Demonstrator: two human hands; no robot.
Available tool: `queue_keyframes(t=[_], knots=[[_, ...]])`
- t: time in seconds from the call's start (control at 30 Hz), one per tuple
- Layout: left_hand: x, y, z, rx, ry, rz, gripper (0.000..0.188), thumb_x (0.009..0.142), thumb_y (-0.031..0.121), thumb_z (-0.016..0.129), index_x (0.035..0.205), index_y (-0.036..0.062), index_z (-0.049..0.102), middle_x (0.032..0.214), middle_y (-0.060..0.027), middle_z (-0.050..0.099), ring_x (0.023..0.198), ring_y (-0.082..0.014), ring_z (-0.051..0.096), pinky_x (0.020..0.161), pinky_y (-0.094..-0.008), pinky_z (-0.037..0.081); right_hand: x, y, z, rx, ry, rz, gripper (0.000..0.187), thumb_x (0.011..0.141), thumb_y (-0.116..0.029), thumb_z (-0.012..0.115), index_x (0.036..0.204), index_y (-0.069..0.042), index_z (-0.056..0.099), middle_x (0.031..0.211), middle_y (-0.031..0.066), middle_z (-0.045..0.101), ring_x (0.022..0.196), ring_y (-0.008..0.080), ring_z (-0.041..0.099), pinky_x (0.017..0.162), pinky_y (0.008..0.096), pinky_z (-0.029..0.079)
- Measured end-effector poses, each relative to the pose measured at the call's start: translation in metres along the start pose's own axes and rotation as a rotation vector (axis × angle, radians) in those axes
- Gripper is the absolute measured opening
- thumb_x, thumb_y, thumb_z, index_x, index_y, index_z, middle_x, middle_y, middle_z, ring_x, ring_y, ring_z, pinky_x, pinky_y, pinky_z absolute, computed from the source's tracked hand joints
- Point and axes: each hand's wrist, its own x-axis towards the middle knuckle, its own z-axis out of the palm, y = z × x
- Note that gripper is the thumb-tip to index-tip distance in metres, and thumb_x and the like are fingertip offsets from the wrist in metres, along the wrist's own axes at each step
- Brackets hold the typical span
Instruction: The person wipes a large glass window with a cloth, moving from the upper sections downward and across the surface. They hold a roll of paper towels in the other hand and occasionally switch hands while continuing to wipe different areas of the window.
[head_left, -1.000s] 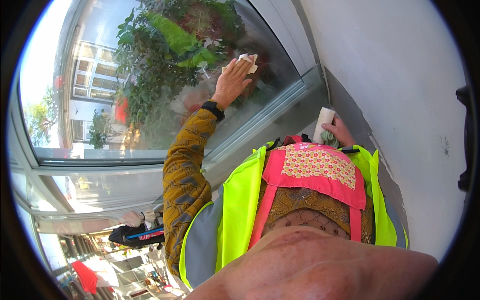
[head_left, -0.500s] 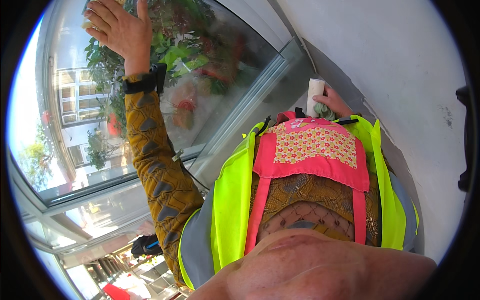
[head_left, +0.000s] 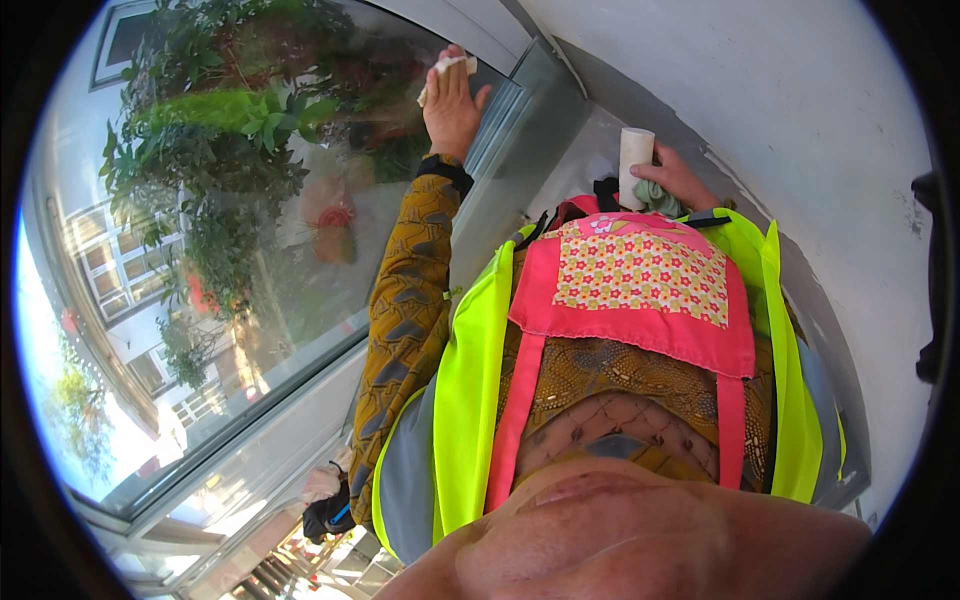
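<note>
My left hand (head_left: 452, 115) reaches up to the upper right part of a window pane (head_left: 330, 190). Its fingers lie nearly flat over a pale cloth (head_left: 458, 66), which shows at the fingertips and along one side against the glass. Low beside the grey wall base, my right hand (head_left: 680, 178) is wrapped around a white cylinder (head_left: 636, 165), held upright; I cannot tell what kind it is. A grey-green cloth (head_left: 655, 196) hangs bunched beneath the same fingers. The apron hides part of the right forearm.
A window frame (head_left: 500, 130) runs along the pane's right side, and a white wall (head_left: 760, 110) rises at the right. Through the glass show leafy plants (head_left: 220, 110) and a building. A dark bag (head_left: 328, 515) is at the lower left.
My left hand has swept right across the glass with the pale cloth, from the upper left to near the frame. My right hand keeps its hold on the white cylinder.
</note>
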Motion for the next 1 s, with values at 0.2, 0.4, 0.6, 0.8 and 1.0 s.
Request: queue_keyframes(t=[0.2,0.4,0.6,0.8,1.0], knots=[[-0.046,-0.019,0.030,0.259,-0.075,0.375,0.063,0.096,0.022,0.041,0.155,0.0038,0.029,0.164,-0.0033,0.025,0.152,-0.0163,0.018,0.124,-0.0360,0.005,-0.020,-0.003,-0.012,-0.035,0.112,0.110,0.055,0.084,-0.022,0.073,0.131,0.001,0.053,0.116,0.0114,0.066,0.106,0.0190,0.063,0.093,0.0349,0.050],[-0.116,-0.051,0.017,0.458,-0.274,0.577,0.061,0.094,0.018,0.041,0.154,0.0049,0.033,0.164,-0.0026,0.025,0.152,-0.0147,0.018,0.125,-0.0364,0.004,0.010,0.000,-0.006,-0.040,-0.061,0.004,0.054,0.086,-0.021,0.072,0.131,0.001,0.052,0.116,0.0115,0.065,0.106,0.0200,0.063,0.094,0.0347,0.049],[-0.228,-0.116,-0.032,0.473,-0.301,0.313,0.065,0.094,0.018,0.041,0.157,0.0135,0.027,0.163,0.0059,0.025,0.150,-0.0079,0.020,0.124,-0.0344,0.005,0.035,0.001,0.001,0.000,-0.120,-0.038,0.054,0.086,-0.020,0.071,0.132,0.000,0.053,0.117,0.0116,0.065,0.106,0.0201,0.063,0.094,0.0358,0.049],[-0.219,-0.155,-0.117,0.419,0.050,-0.174,0.079,0.095,0.065,0.047,0.151,0.0102,0.040,0.160,-0.0038,0.032,0.148,-0.0230,0.029,0.120,-0.0479,0.019,0.055,-0.004,0.005,-0.024,-0.245,0.007,0.052,0.085,-0.020,0.072,0.131,-0.001,0.055,0.116,0.0123,0.066,0.106,0.0215,0.064,0.094,0.0362,0.050],[-0.103,-0.204,-0.210,0.274,0.544,-0.549,0.109,0.091,0.079,0.036,0.153,-0.0088,0.017,0.160,-0.0336,0.008,0.149,-0.0510,0.005,0.117,-0.0610,0.008,0.063,-0.005,0.012,-0.091,-0.297,-0.014,0.053,0.085,-0.021,0.072,0.131,0.000,0.055,0.116,0.0124,0.066,0.105,0.0212,0.064,0.093,0.0363,0.050]])
